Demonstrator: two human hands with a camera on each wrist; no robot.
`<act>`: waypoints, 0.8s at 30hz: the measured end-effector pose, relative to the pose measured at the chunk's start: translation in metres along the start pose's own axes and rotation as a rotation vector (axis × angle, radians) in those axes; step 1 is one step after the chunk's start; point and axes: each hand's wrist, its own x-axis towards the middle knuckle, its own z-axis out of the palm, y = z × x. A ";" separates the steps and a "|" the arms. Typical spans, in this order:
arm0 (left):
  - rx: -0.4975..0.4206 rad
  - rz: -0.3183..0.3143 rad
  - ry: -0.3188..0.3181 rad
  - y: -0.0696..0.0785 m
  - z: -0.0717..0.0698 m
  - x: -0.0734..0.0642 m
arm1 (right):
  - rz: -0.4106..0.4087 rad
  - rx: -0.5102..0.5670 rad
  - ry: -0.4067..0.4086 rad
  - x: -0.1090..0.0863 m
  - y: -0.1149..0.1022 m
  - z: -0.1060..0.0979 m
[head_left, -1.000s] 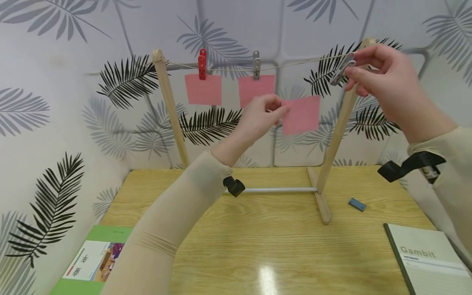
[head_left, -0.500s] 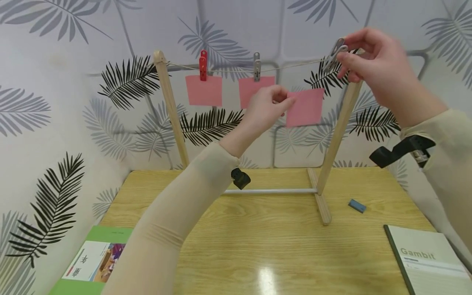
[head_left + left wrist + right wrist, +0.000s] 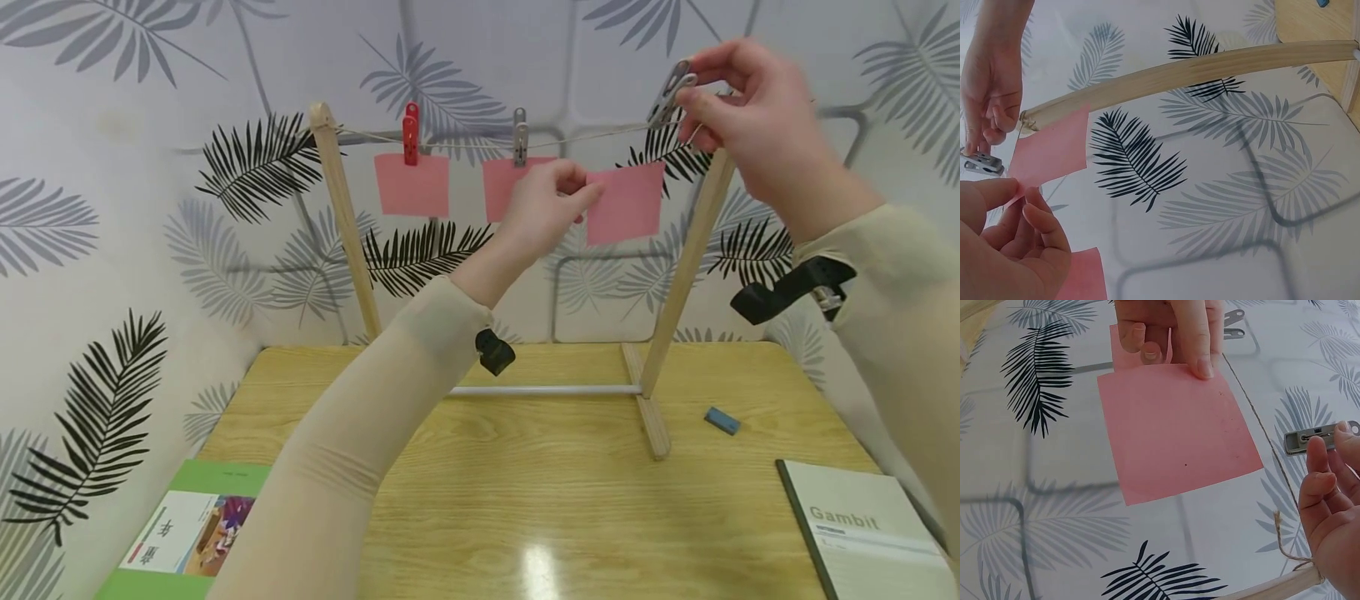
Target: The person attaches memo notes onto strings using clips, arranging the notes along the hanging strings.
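My left hand (image 3: 542, 204) pinches a pink paper square (image 3: 626, 204) by its left edge, between thumb and fingers. In the right wrist view that paper (image 3: 1175, 431) hangs flat just below the twine (image 3: 1250, 403). My right hand (image 3: 757, 125) holds a grey clothespin (image 3: 670, 93) by its handle end, its nose pointing down at the line. To the left, a red clothespin (image 3: 410, 135) and another grey clothespin (image 3: 521, 137) sit on the twine. Beneath them hang two pink papers, the left paper (image 3: 412, 187) in full view and the middle paper (image 3: 498, 187) partly behind my left hand.
The twine runs between two wooden posts, a left post (image 3: 347, 225) and a right post (image 3: 686, 275), joined low by a white rod (image 3: 547, 390). On the table (image 3: 480, 500) lie a blue eraser-like block (image 3: 722, 420), a Gambit notebook (image 3: 862, 525) and a green book (image 3: 217, 477).
My left hand has raised the paper up and slightly right, nearer the twine. My right hand has moved up and left with the grey clothespin.
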 end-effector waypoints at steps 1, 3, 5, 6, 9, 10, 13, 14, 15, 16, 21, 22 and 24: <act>0.004 0.005 0.002 0.000 0.000 0.001 | -0.003 -0.008 0.000 0.001 0.001 0.001; 0.018 0.009 0.004 0.002 0.001 0.002 | -0.005 -0.034 0.000 0.002 0.001 0.002; 0.032 0.010 0.006 0.003 0.001 0.003 | -0.008 -0.025 0.000 0.004 0.002 0.002; 0.037 0.012 0.007 0.003 0.002 0.003 | -0.007 -0.017 -0.001 0.004 0.003 0.003; 0.040 0.009 0.012 0.004 0.003 0.004 | 0.003 -0.024 -0.007 0.006 0.004 0.003; 0.041 0.006 0.014 0.004 0.004 0.004 | 0.006 -0.022 -0.010 0.006 0.005 0.004; 0.023 0.000 0.014 0.004 0.005 0.004 | 0.007 -0.054 -0.021 0.007 0.007 0.004; 0.019 -0.001 0.013 0.003 0.005 0.005 | 0.006 -0.061 -0.023 0.008 0.008 0.005; 0.015 -0.003 0.013 0.004 0.006 0.005 | 0.003 -0.072 -0.025 0.008 0.008 0.004; 0.012 -0.005 0.014 0.004 0.006 0.006 | 0.000 -0.085 -0.027 0.008 0.009 0.004; 0.001 -0.009 0.016 0.006 0.008 0.011 | 0.006 -0.145 -0.029 0.009 0.009 0.005; -0.003 -0.012 0.016 0.007 0.009 0.011 | 0.013 -0.154 -0.029 0.009 0.009 0.005; -0.005 -0.015 0.017 0.008 0.009 0.012 | 0.029 -0.176 -0.029 0.010 0.008 0.007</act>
